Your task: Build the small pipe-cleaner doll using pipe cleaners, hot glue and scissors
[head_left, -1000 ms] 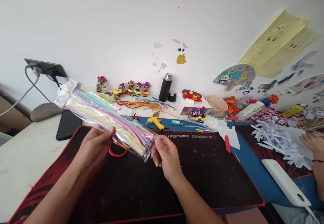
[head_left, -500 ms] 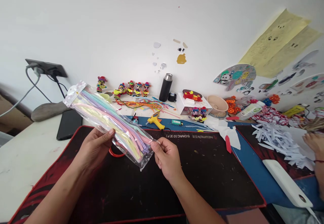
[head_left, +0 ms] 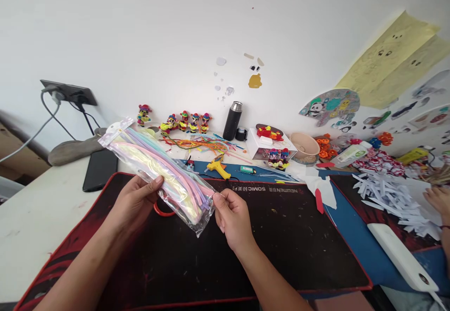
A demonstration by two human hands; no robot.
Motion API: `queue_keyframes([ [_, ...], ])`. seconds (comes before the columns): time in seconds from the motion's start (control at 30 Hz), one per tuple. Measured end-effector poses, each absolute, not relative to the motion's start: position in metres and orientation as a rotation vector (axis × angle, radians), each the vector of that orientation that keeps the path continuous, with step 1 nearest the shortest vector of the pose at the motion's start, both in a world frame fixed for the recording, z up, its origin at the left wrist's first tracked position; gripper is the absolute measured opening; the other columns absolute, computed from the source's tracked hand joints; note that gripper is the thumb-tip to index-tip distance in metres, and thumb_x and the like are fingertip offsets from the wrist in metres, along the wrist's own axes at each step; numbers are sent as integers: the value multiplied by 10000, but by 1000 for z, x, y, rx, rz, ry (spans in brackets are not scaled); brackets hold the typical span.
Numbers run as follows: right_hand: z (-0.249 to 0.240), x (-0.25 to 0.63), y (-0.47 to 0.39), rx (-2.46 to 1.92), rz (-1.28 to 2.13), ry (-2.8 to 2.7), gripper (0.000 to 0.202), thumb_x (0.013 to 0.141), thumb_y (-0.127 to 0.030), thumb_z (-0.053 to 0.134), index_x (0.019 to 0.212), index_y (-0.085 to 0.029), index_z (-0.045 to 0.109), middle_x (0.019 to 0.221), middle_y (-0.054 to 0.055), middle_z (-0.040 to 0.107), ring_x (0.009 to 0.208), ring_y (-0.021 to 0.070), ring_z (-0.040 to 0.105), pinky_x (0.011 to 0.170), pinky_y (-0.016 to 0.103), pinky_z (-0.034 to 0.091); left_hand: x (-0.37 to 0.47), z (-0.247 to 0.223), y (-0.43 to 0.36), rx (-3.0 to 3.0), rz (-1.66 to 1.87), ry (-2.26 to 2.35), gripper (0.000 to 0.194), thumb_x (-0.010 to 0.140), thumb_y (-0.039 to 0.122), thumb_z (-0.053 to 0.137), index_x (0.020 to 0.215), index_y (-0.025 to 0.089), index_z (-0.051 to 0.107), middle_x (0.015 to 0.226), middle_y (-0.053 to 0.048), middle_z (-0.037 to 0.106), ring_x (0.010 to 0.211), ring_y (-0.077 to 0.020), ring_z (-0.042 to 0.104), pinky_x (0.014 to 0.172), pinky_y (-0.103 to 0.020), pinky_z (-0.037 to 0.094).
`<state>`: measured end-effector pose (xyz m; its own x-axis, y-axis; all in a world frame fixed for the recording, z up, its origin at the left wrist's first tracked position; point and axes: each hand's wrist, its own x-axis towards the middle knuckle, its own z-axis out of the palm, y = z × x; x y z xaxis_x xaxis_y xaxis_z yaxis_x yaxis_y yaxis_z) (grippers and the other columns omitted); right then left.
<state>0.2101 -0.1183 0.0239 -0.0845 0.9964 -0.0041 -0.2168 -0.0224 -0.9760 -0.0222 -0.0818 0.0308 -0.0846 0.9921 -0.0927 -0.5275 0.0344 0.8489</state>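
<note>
A clear plastic bag of pastel pipe cleaners point(head_left: 165, 173), in pink, yellow, mint and lilac, slants above the black desk mat point(head_left: 281, 245). My left hand point(head_left: 138, 201) is closed on its lower edge, thumb on top. At the bag's right end, my right hand point(head_left: 232, 215) pinches a corner of the plastic between thumb and fingers. Beneath the bag a red ring-like handle point(head_left: 163, 209) partly shows; the rest of it is hidden.
Behind the mat lie a yellow glue gun point(head_left: 218, 166) and loose pipe cleaners point(head_left: 200, 144). A black thermos point(head_left: 232, 122) stands by the wall. To the left is a phone point(head_left: 101, 170). Another person's hand point(head_left: 438, 201) rests near white paper strips point(head_left: 390, 198) at right.
The camera view has shifted slightly, moving the background a little to the right. Both hands keep their hold on the bag, which tilts slightly differently.
</note>
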Motion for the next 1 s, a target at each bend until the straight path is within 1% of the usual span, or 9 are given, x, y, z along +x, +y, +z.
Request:
queue_keyframes([
  [0.1,21,211,-118,-1046,1377,-1079,599,856,-748,769,715,-234,496,407,-129,339,346,53,266,372,191,185,-21,32,-83,706,1467,912,440,613,306,1033,931,116,795,875,-134,849,700,-271,793,630,-306,637],
  [0.23,14,215,-119,-1108,1376,-1105,590,862,-756,758,746,-222,535,421,-129,342,357,51,250,386,201,171,-19,34,-85,740,1486,922,482,633,320,1021,1012,129,792,1007,-160,854,922,-340,816,820,-393,654],
  [0.3,11,218,-121,-1133,1383,-1117,590,878,-751,746,741,-221,525,428,-122,357,369,53,251,399,205,177,-18,34,-85,772,1489,908,489,655,340,1011,1044,144,788,1055,-159,853,987,-356,810,863,-415,649],
  [0.4,7,220,-123,-1169,1400,-1137,596,873,-769,734,764,-216,543,430,-120,365,374,55,248,410,209,178,-18,33,-86,827,1488,905,491,689,363,997,1079,165,773,1090,-143,851,1027,-355,803,889,-423,643],
  [0.6,-3,223,-126,-1215,1409,-1162,641,835,-830,718,801,-208,566,440,-127,353,374,53,243,409,208,175,-21,31,-85,975,1443,889,515,757,421,954,1168,194,742,1136,-116,842,1070,-348,788,912,-440,636],
  [0.7,-9,224,-128,-1218,1430,-1175,656,821,-848,713,806,-205,581,440,-131,333,372,54,242,400,206,167,-22,31,-85,1031,1427,906,496,747,400,959,1147,204,740,1143,-103,837,1078,-341,781,920,-436,632],
  [0.83,-9,223,-127,-1206,1427,-1184,635,850,-824,706,801,-205,578,443,-126,350,374,52,246,401,205,178,-23,34,-86,1041,1401,919,478,742,403,959,1126,210,749,1106,-99,838,1030,-335,785,904,-436,631],
  [0.93,-6,221,-126,-1197,1407,-1163,611,861,-798,719,808,-205,580,447,-127,360,371,50,248,398,201,185,-30,36,-89,1001,1351,874,510,750,479,946,1149,215,768,1096,-114,834,1022,-341,782,878,-420,631],
  [1.0,-4,220,-125,-1179,1404,-1146,627,828,-812,738,785,-207,580,445,-126,360,365,51,262,385,198,185,-38,33,-91,977,1273,814,621,670,593,960,1127,207,792,1041,-135,833,998,-374,780,816,-415,639],
])
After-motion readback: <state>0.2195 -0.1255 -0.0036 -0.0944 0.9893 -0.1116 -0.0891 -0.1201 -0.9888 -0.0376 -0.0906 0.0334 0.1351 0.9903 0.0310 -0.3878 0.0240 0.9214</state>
